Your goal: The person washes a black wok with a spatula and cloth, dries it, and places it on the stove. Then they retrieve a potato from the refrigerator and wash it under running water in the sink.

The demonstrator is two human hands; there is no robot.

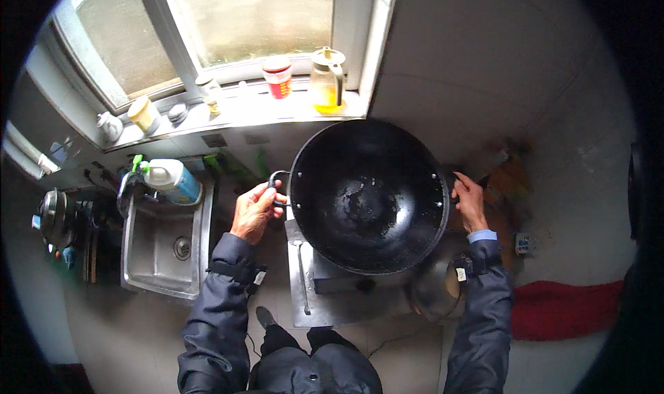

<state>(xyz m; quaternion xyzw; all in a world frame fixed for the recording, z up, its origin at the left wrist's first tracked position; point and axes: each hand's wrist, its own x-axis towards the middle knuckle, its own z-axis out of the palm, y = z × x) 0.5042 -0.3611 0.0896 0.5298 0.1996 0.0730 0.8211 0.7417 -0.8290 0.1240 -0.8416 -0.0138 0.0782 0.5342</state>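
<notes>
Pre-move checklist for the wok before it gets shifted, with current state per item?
1. Left hand closed on the wok's loop handle: ok.
2. Right hand at the opposite rim: ok; grip itself cannot tell.
3. Wok holds no food, only a faint wet sheen: ok.
4. Wok seated on the stove or lifted: cannot tell.
5. Metal bowl close under the right forearm: not ok.
6. Burner flame: cannot tell.

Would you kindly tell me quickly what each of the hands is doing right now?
Left hand: closed around the left loop handle of the large round black metal wok.
Right hand: at the wok's right rim, gripping its handle there.
</notes>
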